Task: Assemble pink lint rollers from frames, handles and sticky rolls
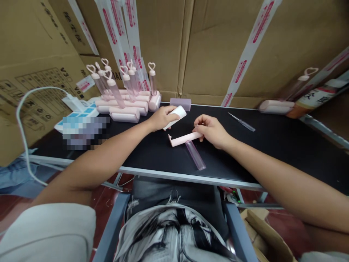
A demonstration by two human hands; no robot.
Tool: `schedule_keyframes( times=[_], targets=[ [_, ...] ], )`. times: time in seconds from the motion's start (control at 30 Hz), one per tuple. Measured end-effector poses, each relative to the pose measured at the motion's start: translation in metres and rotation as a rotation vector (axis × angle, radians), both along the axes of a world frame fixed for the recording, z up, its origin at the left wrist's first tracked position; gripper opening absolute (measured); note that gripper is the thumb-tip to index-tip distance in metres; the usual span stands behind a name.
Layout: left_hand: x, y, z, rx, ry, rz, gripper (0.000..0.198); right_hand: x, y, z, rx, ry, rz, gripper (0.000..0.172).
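Note:
My left hand (160, 119) is closed around a white roller (177, 115), held tilted just above the black table. To its right, my right hand (213, 130) grips one end of a narrow pink roller frame (182, 139) with an upturned end piece. A clear purple tube handle (195, 156) slants from the frame toward the table's front edge. The two parts are apart from each other. Beyond the left hand lies a translucent purple block (181, 104). My right fingertips partly hide the frame's near end.
Several pink rollers with heart-topped handles (124, 115) stand at the back left, beside a white-and-blue power strip (89, 112) with a cable. A small screwdriver (242, 122) lies at right. Farther right are another pink roller (276, 107) and a labelled bottle (313, 98). Cardboard (207, 54) walls the back.

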State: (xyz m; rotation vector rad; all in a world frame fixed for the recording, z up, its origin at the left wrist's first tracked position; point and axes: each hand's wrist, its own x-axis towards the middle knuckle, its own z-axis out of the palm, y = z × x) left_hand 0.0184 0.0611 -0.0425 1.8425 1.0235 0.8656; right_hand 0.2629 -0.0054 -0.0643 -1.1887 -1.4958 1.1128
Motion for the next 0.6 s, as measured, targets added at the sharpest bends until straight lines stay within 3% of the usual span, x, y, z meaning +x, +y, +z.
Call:
schedule_keyframes(
  times=[0.07, 0.13, 0.23, 0.33, 0.43, 0.6],
  targets=[
    [-0.004, 0.005, 0.001, 0.093, 0.078, -0.022, 0.054, 0.000, 0.000, -0.002, 0.079, -0.165, -0.023, 0.018],
    [-0.006, 0.008, 0.000, 0.206, 0.165, -0.051, 0.070, 0.000, 0.000, -0.003, 0.189, -0.292, -0.034, 0.014],
    [-0.007, 0.012, -0.005, 0.230, 0.171, -0.112, 0.089, 0.005, 0.002, -0.002, 0.340, -0.385, -0.099, 0.018],
    [-0.007, 0.015, -0.009, 0.224, 0.077, -0.159, 0.076, 0.016, 0.007, 0.002, 0.421, -0.406, -0.166, 0.038],
    [-0.007, 0.015, -0.007, 0.216, 0.054, -0.190, 0.066, 0.028, 0.014, 0.004, 0.404, -0.374, -0.102, 0.055],
    [-0.005, 0.008, -0.001, 0.212, 0.058, -0.232, 0.065, 0.031, 0.016, 0.003, 0.320, -0.277, 0.004, 0.060]
  ],
)
